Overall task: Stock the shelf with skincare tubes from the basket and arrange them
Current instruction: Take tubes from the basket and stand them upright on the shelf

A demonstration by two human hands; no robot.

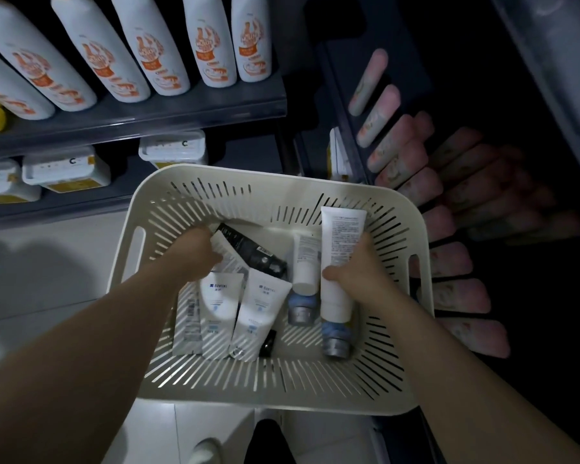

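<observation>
Skincare tubes (253, 306) lying in the white basket (282, 386) at frame centre, right hand (354, 274) gripping a blue-capped tube (341, 232), left hand (198, 254) among the upper-left ones, fingers hidden, grip cannot be told, shelf (449, 78) at right.

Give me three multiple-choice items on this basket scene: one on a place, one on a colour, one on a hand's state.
1. Where does the black tube lie? A on the shelf; B in the basket; C on the floor.
2. What colour is the cap of the tall white tube? A red; B yellow; C blue-grey.
3. What is the right hand doing? A gripping the tall white tube; B hanging open; C resting on a bottle.
Key: 1 B, it lies among other tubes inside the slotted walls; 2 C, the tube's near end shows blue-grey; 3 A, the hand curls round the tube's middle.
</observation>
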